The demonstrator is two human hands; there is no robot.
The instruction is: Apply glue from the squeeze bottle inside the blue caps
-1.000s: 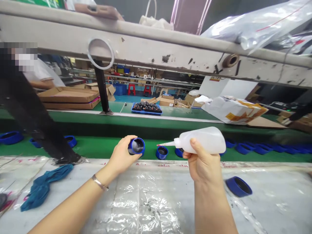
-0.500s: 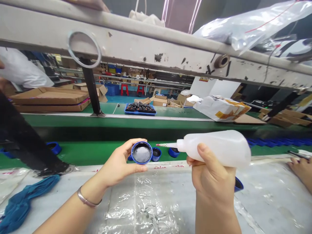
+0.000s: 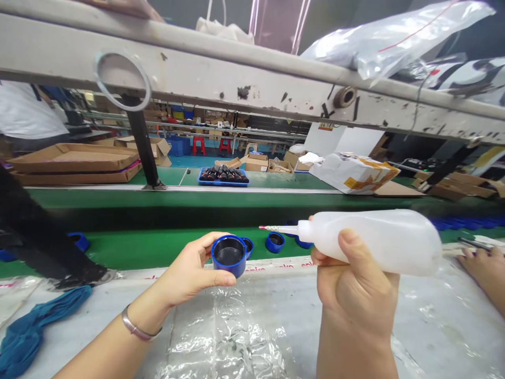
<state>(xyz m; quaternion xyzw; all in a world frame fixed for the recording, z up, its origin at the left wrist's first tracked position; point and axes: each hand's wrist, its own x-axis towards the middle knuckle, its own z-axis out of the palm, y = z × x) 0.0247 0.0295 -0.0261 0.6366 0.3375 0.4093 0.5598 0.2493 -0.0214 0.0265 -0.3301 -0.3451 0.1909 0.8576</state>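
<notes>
My left hand [image 3: 197, 266] grips a round blue cup-shaped part [image 3: 235, 269] with a black inside, thumb below and fingers behind. Its open side is tipped toward me. In my right hand [image 3: 355, 268] lies a translucent white squeeze bottle [image 3: 398, 237], held sideways with the thumb on top. The bottle's thin nozzle [image 3: 272, 228], red at the tip, points left, a little above and to the right of the held part, not touching it. Behind, more blue parts, one of them [image 3: 275, 242] in plain view, sit on the green belt [image 3: 158, 239].
A plastic-covered worktop [image 3: 284, 326] lies in front of me, with a blue cloth [image 3: 43, 326] at left. Another person's hand [image 3: 483, 271] rests at far right. A white beam [image 3: 189, 66] crosses above; a black post [image 3: 43, 226] stands left. A blue tray [image 3: 223, 182] of black items sits beyond.
The bottle has moved right, away from the blue part. The part has tilted, so more of its outer side shows. The blue parts on the belt have shifted right, and the view has turned slightly.
</notes>
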